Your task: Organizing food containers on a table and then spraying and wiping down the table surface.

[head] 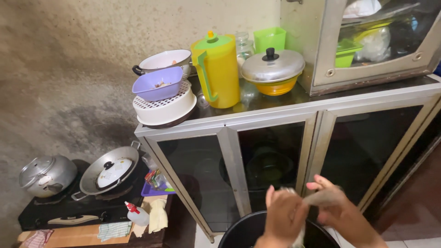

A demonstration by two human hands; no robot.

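In the upper middle of the frame a yellow pitcher with a green lid stands on the dark top of a glass-doored cabinet, with a lidded yellow bowl just to its right and a purple basket stacked on a white strainer to its left. At lower left a black stove carries a steel pot and a lidded pan, against a stained, bare concrete wall. At the bottom centre, both hands meet above a black bucket. The left hand and right hand each curl their fingers tightly round a pale cloth, which is stretched between them and, blurred as it is, seems twisted; its lower end hangs over the bucket's opening.
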